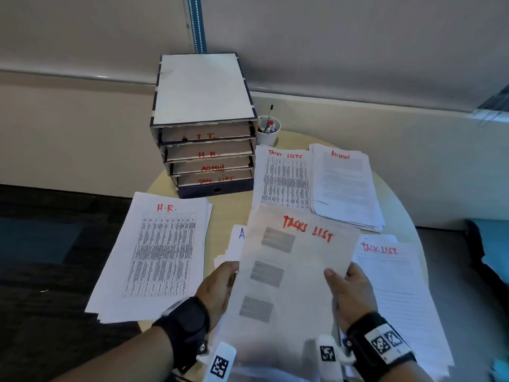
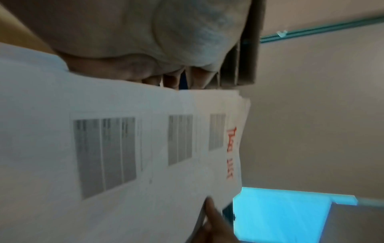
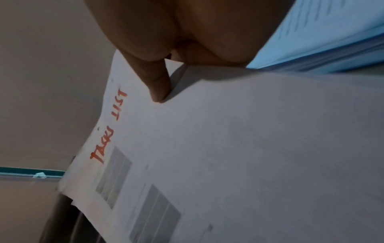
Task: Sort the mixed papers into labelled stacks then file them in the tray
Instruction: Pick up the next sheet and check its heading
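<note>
Round, pale wood worktop [image 1: 228,213] set against the wall. Resting on it:
- Filing tray [image 1: 205,128] at the back left, four slots marked in red: I.T., H.R., ADMIN, TASK LIST.
- White cup [image 1: 268,133] with pens, just beside the tray on its right.
- H.R. stack [image 1: 154,255] front left, overhanging the edge.
- TASKS LISTS stack [image 1: 283,177] right of the tray, touching the ADMIN stack [image 1: 344,186] on its right.
- Another TASK LIST stack [image 1: 396,293] front right, also overhanging.
- Small sheet with a blue "A" [image 1: 239,241] near the centre, mostly hidden.
</note>
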The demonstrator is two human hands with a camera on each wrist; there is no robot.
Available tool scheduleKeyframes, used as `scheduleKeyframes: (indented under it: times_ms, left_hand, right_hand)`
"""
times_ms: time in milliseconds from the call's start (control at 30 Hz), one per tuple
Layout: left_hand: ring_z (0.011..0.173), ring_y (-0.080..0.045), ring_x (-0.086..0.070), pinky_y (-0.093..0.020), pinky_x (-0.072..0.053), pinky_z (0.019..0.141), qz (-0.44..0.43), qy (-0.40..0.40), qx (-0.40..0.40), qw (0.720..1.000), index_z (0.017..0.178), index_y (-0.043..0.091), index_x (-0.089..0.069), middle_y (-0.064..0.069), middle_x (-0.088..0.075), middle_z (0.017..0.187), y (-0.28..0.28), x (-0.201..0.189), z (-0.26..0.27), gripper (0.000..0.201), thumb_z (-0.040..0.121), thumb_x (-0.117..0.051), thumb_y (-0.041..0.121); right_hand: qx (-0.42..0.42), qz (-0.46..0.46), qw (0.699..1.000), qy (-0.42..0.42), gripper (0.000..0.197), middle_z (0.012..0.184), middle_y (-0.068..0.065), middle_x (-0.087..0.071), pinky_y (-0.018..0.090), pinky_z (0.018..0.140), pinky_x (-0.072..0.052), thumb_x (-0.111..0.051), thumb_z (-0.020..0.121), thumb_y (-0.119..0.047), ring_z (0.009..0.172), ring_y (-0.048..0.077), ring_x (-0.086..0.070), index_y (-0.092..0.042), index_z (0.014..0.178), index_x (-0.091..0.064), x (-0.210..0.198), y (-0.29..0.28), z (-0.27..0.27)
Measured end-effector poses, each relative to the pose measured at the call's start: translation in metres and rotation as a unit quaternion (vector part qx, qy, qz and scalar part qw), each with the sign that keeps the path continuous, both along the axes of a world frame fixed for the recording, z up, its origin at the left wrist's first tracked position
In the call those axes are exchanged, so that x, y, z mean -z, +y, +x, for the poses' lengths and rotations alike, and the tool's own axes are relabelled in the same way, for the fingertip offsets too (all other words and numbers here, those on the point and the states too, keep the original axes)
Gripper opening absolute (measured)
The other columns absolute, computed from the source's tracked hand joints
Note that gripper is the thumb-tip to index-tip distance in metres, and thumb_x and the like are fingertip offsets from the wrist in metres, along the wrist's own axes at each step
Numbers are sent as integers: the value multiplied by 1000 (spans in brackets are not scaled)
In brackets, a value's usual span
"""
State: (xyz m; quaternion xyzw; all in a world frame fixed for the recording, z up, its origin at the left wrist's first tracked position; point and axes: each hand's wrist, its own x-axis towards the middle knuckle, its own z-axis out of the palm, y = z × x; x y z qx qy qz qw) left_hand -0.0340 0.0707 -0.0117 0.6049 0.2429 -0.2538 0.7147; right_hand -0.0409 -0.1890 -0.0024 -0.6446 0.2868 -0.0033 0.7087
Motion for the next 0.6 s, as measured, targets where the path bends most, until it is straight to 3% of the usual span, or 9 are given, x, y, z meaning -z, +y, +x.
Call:
scheduleKeyframes:
  times_ms: [67, 133, 233, 267, 367, 433, 500, 533, 600]
  left_hand:
    - [66, -21, -51, -29, -40, 62, 97, -75, 71, 990, 80, 14, -57, 6, -63, 69, -3, -13, 1, 14, 90, -58, 24]
    - [77, -17, -60, -36, -52, 71, 244, -164, 167, 941, 91, 19, -55, 3, -67, 83, -1, -22, 2, 5, 86, -53, 18]
    - [69, -22, -53, -39, -47, 63, 364, -206, 227, 879, 86, 18, -42, -5, -57, 77, 4, -37, 13, 4, 88, -45, 17]
    - [66, -21, -49, -36, -41, 58, 411, -224, 253, 846, 84, 19, -38, -2, -52, 74, 3, -47, 17, 9, 90, -43, 16]
    - [76, -24, -52, -33, -33, 62, 534, -344, 339, 694, 88, 22, -33, -2, -52, 85, -8, -87, 25, 13, 95, -38, 12]
    - [89, -27, -57, -34, -38, 68, 566, -394, 377, 619, 93, 25, -39, -4, -58, 98, -19, -112, 23, 15, 94, -39, 11]
    - [94, -26, -59, -35, -38, 74, 577, -425, 390, 578, 103, 24, -50, -1, -61, 102, -28, -132, 22, 17, 92, -42, 13]
    - [92, -26, -59, -36, -36, 74, 577, -451, 387, 560, 103, 24, -52, 1, -62, 100, -29, -138, 23, 17, 91, -43, 15]
    - [78, -27, -59, -36, -33, 69, 579, -505, 342, 541, 89, 23, -54, 2, -62, 83, -23, -146, 27, 7, 86, -49, 18]
  right_hand:
    - [1, 9, 1000, -5, 29, 104, 18, -75, 59, 90, -54, -58, 91, 8, 97, 38, -71, -5, 117, -60, -6, 4, 6]
    - [5, -11, 1000, 1, 44, 111, 17, -72, 56, 90, -55, -62, 90, 5, 98, 35, -71, -11, 129, -51, -14, 6, 12]
    - [9, -242, 970, -10, 81, 139, 9, -52, 41, 104, -45, -78, 81, -9, 125, 27, -55, -25, 147, -34, -44, 8, 15]
    - [-10, -352, 932, -80, 87, 144, 10, -46, 41, 108, -41, -82, 77, -11, 132, 28, -47, -22, 148, -34, -59, 9, 12]
    - [-168, -588, 726, -314, 67, 137, 12, -55, 51, 109, -38, -80, 73, -17, 130, 30, -49, -16, 134, -52, -107, 26, 5]
    - [-283, -659, 621, -315, 53, 121, 0, -65, 53, 107, -41, -75, 74, -23, 119, 23, -58, -21, 125, -58, -132, 46, 0]
    - [-388, -694, 569, -209, 35, 102, -4, -67, 41, 95, -46, -63, 81, -21, 100, 22, -64, -25, 115, -59, -145, 64, 2]
    - [-429, -692, 564, -138, 24, 98, -2, -67, 35, 84, -45, -56, 85, -18, 94, 25, -65, -26, 107, -59, -147, 66, 6]
    - [-438, -660, 608, -50, 10, 91, 0, -67, 30, 69, -40, -50, 88, -18, 87, 25, -64, -25, 90, -57, -143, 53, 16]
